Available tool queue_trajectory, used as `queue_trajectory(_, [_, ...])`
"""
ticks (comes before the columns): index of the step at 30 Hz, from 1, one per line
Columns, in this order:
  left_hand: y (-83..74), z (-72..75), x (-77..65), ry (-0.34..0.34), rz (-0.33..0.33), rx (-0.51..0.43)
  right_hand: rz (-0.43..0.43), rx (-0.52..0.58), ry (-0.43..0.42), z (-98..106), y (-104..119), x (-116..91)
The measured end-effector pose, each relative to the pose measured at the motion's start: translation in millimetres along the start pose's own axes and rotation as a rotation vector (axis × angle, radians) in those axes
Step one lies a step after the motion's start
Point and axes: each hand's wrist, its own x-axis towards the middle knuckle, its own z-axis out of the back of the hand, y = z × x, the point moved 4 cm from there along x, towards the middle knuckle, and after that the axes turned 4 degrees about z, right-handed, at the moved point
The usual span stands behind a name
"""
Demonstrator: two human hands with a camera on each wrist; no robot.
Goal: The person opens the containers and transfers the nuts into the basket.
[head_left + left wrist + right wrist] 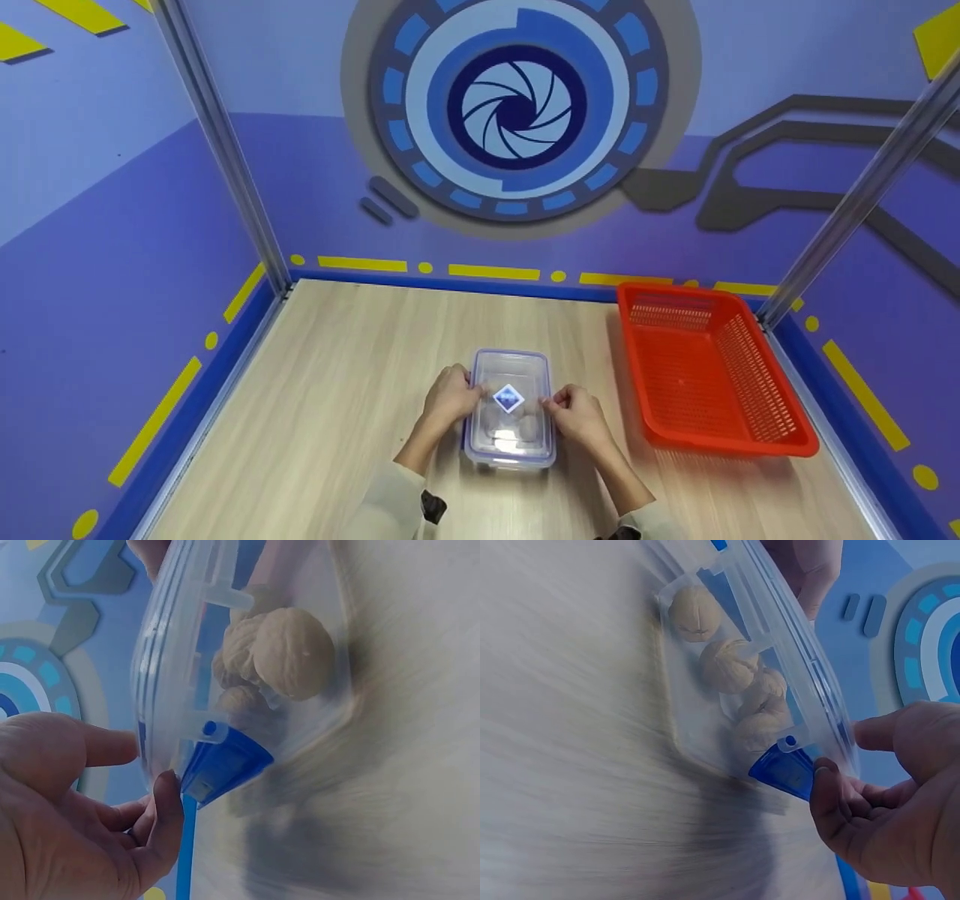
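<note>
A clear plastic food container (511, 364) with a lilac-edged lid stands on the table, a diamond-shaped label (508, 398) on its top. Several walnuts (294, 652) lie inside, visible through its wall. My left hand (451, 394) grips the left side, thumb on the lid's edge and a fingertip at a blue side latch (229, 765). On the opposite side my right hand (579, 414) does likewise, its thumb against the lid and curled fingers at another blue latch (784, 771). Both latches stick out at an angle from the container's wall.
A red plastic basket (804, 444) with perforated sides sits to the right of the container. Blue printed panels (315, 187) and metal posts (225, 142) bound the wooden table (360, 352) at the back and sides.
</note>
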Motion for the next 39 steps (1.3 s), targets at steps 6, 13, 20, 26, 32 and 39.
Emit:
queue_trajectory(6, [-4.2, 4.2, -1.1, -0.021, -0.009, 0.048, 0.022, -0.04, 0.017, 1, 4, 2])
queue_trajectory(13, [-13.8, 6.0, -4.7, -0.054, -0.063, 0.125, 0.003, -0.002, 0.014, 3, 5, 2])
queue_trajectory(20, [-17.5, 11.9, -6.6, -0.067, -0.077, 0.111, 0.01, 0.011, 0.011, 7, 10, 3])
queue_trajectory(26, [-24.5, 21.4, -6.7, -0.055, -0.064, 0.067, 0.035, 0.018, 0.01, 17, 24, 6])
queue_trajectory(32, [-34.1, 33.6, -6.8, -0.071, -0.081, 0.062, 0.058, 0.046, 0.023, 23, 38, 8])
queue_trajectory(39, [-40.2, 50.1, -6.5, -0.106, -0.086, 0.048, 0.091, 0.087, 0.027, 24, 54, 10])
